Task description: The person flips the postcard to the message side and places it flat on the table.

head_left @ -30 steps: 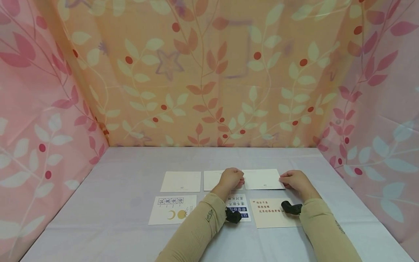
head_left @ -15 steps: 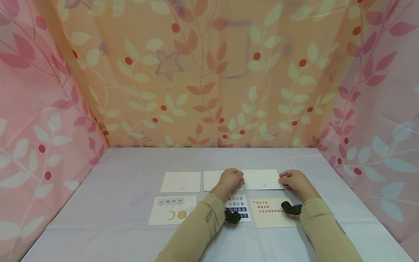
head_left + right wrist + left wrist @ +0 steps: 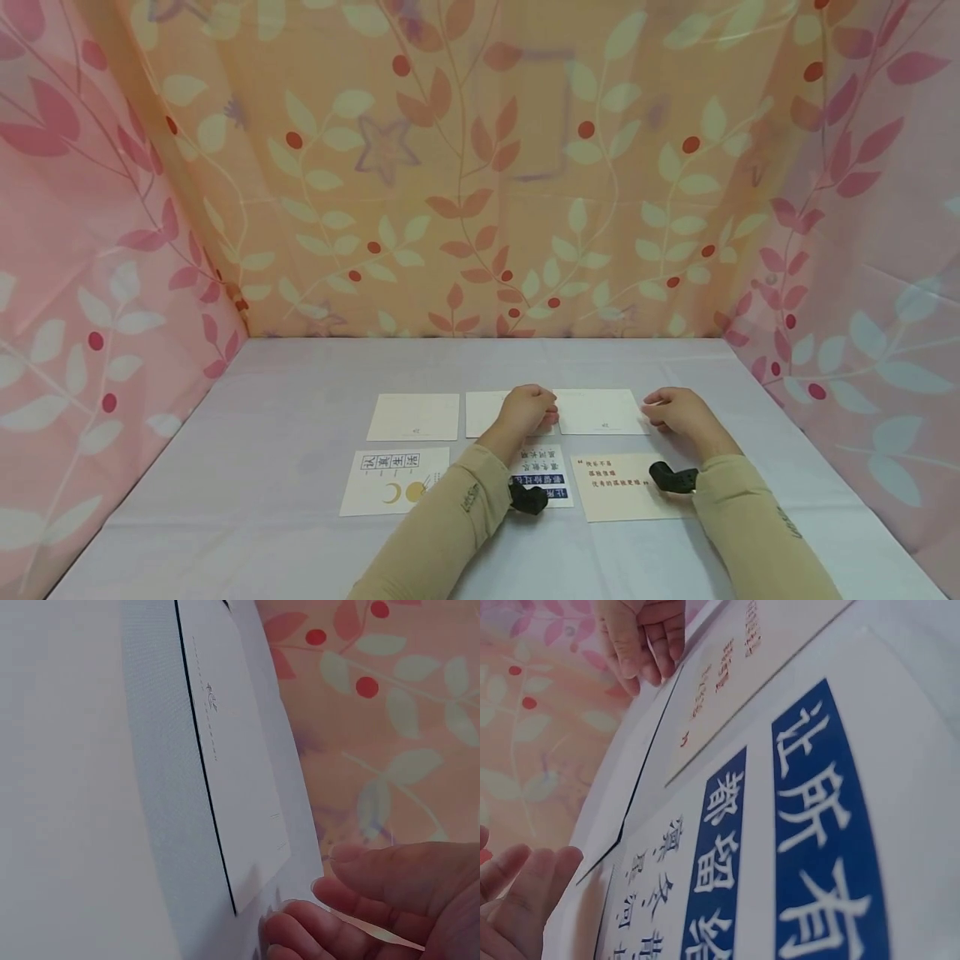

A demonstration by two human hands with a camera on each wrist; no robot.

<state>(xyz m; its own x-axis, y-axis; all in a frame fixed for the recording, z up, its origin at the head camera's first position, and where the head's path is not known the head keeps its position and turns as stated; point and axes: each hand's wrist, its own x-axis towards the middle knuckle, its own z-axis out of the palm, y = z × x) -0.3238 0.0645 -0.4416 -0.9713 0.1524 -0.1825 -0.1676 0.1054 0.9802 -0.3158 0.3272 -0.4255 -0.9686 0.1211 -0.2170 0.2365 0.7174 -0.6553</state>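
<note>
Two rows of paper cards lie on the table, blank-looking ones behind and printed ones in front. My left hand (image 3: 527, 410) is over the gap between the back middle card (image 3: 483, 414) and the back right card (image 3: 600, 412). In the left wrist view its loosely bent fingers (image 3: 529, 892) are beside a card corner. Just off the right edge of the back right card is my right hand (image 3: 681, 415). The right wrist view shows its relaxed fingers (image 3: 315, 930) apart from that card (image 3: 236, 787), holding nothing.
Another blank-looking card (image 3: 412, 417) lies at back left. In front are a moon-print card (image 3: 375, 483), a blue-banded card (image 3: 555, 471) partly behind the left sleeve, and a cream card (image 3: 615, 502) with red writing. Patterned cloth (image 3: 480, 208) encloses the white table (image 3: 247, 500).
My right hand has let go of the back right card's edge and moved slightly right. The left hand stays almost in place, and the cards have hardly shifted.
</note>
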